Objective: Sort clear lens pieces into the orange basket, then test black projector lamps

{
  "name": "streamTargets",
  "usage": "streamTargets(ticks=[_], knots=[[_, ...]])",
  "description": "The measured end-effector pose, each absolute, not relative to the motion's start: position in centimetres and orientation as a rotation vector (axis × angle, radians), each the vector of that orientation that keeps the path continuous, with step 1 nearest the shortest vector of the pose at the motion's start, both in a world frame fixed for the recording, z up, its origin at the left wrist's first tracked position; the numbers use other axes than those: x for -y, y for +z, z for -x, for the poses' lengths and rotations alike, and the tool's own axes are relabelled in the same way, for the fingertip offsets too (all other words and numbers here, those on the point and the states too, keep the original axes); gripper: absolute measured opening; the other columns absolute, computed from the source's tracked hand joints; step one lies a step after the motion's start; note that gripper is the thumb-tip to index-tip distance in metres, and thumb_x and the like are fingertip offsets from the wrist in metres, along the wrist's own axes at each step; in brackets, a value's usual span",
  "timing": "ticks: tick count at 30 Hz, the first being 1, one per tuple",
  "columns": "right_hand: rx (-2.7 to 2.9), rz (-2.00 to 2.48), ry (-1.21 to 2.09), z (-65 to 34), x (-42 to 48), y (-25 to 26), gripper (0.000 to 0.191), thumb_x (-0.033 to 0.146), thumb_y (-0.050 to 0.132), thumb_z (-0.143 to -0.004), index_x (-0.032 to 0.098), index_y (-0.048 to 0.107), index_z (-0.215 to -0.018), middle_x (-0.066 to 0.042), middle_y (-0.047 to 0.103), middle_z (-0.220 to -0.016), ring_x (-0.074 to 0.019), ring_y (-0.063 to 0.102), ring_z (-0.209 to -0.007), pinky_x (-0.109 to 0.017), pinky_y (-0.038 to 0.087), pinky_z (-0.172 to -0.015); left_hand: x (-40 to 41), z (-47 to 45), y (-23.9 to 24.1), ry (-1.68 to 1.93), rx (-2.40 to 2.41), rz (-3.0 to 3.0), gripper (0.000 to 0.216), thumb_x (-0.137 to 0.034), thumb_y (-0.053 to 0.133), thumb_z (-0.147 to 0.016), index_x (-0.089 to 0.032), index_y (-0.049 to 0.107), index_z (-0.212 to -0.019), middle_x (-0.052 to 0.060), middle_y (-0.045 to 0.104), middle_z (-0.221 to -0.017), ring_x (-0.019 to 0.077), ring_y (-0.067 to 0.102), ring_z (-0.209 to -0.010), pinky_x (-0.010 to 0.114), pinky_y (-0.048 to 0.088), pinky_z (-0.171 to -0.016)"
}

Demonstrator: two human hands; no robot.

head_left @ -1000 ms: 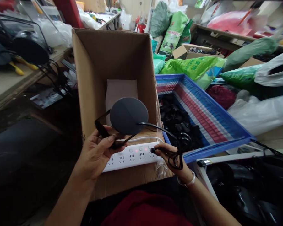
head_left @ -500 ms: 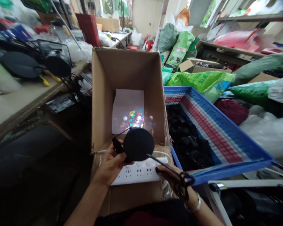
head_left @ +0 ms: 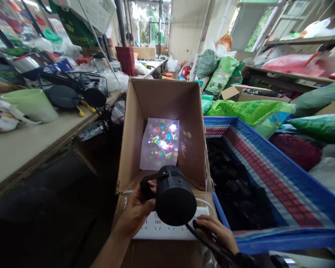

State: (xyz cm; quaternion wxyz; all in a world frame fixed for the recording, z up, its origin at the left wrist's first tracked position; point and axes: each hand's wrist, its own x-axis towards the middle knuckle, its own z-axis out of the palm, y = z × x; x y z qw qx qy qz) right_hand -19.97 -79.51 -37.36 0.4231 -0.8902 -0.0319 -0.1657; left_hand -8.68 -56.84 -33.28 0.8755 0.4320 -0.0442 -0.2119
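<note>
A black cylindrical projector lamp (head_left: 176, 199) is held up at the mouth of an open cardboard box (head_left: 165, 97). My left hand (head_left: 139, 210) is closed on its bracket at the left side. Coloured light spots and stars fall on a sheet of white paper (head_left: 145, 160) inside the box. Below the lamp lies a white power strip (head_left: 174, 233), partly hidden by it. My right hand (head_left: 218, 230) is at the strip's right end, its fingers closed round a black plug (head_left: 195, 224). The lamp's black cord (head_left: 199, 238) runs beneath that hand.
A blue-rimmed crate (head_left: 270, 149) with a striped lining and many black parts stands to the right. On the left workbench (head_left: 19, 156) are a pale green mug (head_left: 41, 106) and other black lamps (head_left: 96, 95). Bags pile up behind the crate.
The lamp has tilted, so its cylindrical side now shows, and the light pattern has moved up and spread over the paper. The view has shifted; the right hand stays by the strip.
</note>
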Motion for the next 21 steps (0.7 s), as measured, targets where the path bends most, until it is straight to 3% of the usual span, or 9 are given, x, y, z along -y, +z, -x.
streamTargets(ticks=[5, 10, 21], knots=[[0.172, 2.321, -0.44, 19.3, 79.9, -39.8, 0.01, 0.024, 0.062, -0.073, 0.022, 0.067, -0.081, -0.006, 0.067, -0.081, -0.0184, 0.065, -0.075, -0.023, 0.054, -0.064, 56.9, 8.7, -33.4, -0.458, 0.06, -0.909, 0.035, -0.021, 0.074, -0.061, -0.023, 0.058, -0.092, -0.002, 0.058, -0.079, 0.0109, 0.052, -0.073, 0.023, 0.042, -0.069], [0.063, 2.282, -0.543, 19.4, 78.9, -39.6, 0.011, 0.031, 0.059, -0.075, 0.023, 0.067, -0.076, -0.006, 0.065, -0.076, -0.0188, 0.063, -0.07, -0.025, 0.053, -0.06, 56.4, 8.5, -33.6, -0.439, 0.033, -0.935, 0.033, -0.02, 0.074, -0.06, -0.022, 0.058, -0.089, -0.001, 0.058, -0.077, 0.0104, 0.051, -0.07, 0.023, 0.041, -0.068], [-0.017, 2.27, -0.602, 19.4, 78.2, -39.8, 0.02, 0.039, 0.054, -0.078, 0.023, 0.068, -0.076, -0.006, 0.065, -0.076, -0.0204, 0.063, -0.07, -0.028, 0.052, -0.061, 56.1, 8.3, -33.7, -0.418, 0.083, -0.965, 0.03, -0.018, 0.07, -0.065, -0.022, 0.056, -0.091, -0.002, 0.057, -0.074, 0.0102, 0.05, -0.069, 0.02, 0.04, -0.062]])
